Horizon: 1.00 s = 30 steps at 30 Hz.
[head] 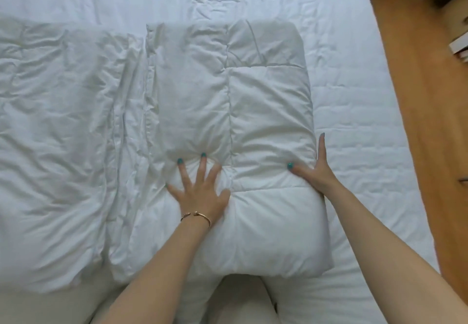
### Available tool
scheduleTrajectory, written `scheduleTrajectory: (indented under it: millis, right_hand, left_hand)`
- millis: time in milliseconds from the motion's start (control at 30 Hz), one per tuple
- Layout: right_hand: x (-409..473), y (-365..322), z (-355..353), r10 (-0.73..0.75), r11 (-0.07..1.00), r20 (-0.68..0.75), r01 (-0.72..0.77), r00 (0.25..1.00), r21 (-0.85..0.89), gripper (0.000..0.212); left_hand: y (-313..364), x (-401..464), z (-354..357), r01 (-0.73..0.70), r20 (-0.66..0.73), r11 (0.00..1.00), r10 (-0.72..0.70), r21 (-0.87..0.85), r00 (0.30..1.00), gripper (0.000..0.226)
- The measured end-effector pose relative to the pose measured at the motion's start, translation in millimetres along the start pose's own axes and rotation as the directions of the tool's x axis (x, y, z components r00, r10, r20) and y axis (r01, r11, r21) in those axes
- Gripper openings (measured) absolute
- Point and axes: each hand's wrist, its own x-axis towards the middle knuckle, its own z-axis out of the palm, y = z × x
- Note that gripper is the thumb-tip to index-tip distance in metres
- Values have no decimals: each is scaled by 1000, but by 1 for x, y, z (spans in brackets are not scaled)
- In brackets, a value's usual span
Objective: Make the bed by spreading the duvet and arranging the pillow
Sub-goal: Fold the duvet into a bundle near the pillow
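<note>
White folded duvet (253, 126) lies bundled mid-mattress (354, 96), not yet spread; crumpled pillow (50, 133) just left of it. Left hand (200, 189) flat, fingers splayed, pressing top. Right hand (314, 169) open against right edge, thumb on top. Risk: 2 flat palms without grip slide off slick cotton; folds may unroll lopsided toward wood floor (417, 96).

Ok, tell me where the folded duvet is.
In the head view, the folded duvet lies centre on the mattress, under the left hand, beside the pillow.
</note>
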Motion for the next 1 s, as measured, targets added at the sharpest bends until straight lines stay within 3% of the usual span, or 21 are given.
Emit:
scheduleTrajectory:
  millis: [67,167,267,433,533,767,867,1000]
  right_hand:
    - [1,4,-7,38,999,46,-38,998,8,138]
    - [-2,-3,-10,-1,999,51,0,999,37,138]
    - [-28,-27,-8,-116,990,-35,119,993,81,126]
    - [-108,-103,16,-234,968,-174,246,957,50,106]
    - [-166,-182,60,-328,944,-224,330,918,-30,103]
    - [-254,-364,258,-504,856,-164,465,848,-227,103]
    - [-254,-432,376,-530,820,-7,510,848,-258,103]
    - [-226,-471,525,-499,757,236,552,834,-349,110]
  left_hand:
    - [22,1,-12,86,-39,982,-93,-168,995,59]
    - [36,3,-19,106,-36,983,-112,-151,993,77]
    - [16,1,-18,58,29,996,-56,-70,998,82]
    - [-16,-13,-60,-63,163,987,87,-149,983,67]
    - [-63,-23,-112,-200,86,971,212,-133,973,66]
    - [-273,-19,-215,-220,-100,972,212,-81,972,74]
    - [-373,-10,-247,-201,-179,974,180,-103,967,71]
    - [-491,1,-264,-96,-197,989,72,-114,978,67]
